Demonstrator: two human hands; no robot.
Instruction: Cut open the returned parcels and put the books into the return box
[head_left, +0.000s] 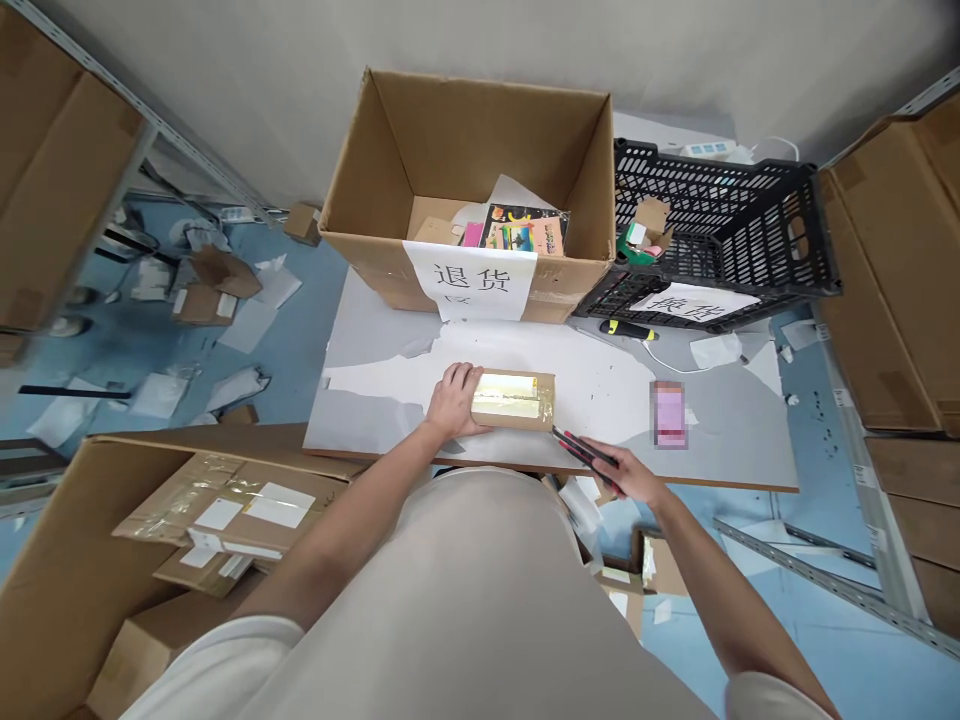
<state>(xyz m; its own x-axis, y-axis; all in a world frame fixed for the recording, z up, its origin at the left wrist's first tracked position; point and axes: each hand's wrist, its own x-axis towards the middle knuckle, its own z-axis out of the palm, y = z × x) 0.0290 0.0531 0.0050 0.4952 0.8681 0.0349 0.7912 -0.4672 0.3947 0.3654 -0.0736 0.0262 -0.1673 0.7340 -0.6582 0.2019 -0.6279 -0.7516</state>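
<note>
A small taped cardboard box (pixel 541 412) with pale yellow labels lies near the front edge of the worktable (pixel 360 405). My left hand (pixel 454 400) grips its left end, fingers over the far side and thumb at the near side. My right hand (pixel 626 474) is closed round a red and black utility knife (pixel 581 450). The knife's blade tip is at the box's near right corner; whether it has cut in, I cannot tell. Right of the knife lies a pink, blurred-out flat item (pixel 670 412).
A large open carton (pixel 375 270) with colourful packages stands at the table's back, beside a black plastic crate (pixel 750 250). A yellow and black tool (pixel 628 330) lies before the crate. At lower left, a big carton (pixel 45 560) holds several parcels. Shelving with boxes flanks both sides.
</note>
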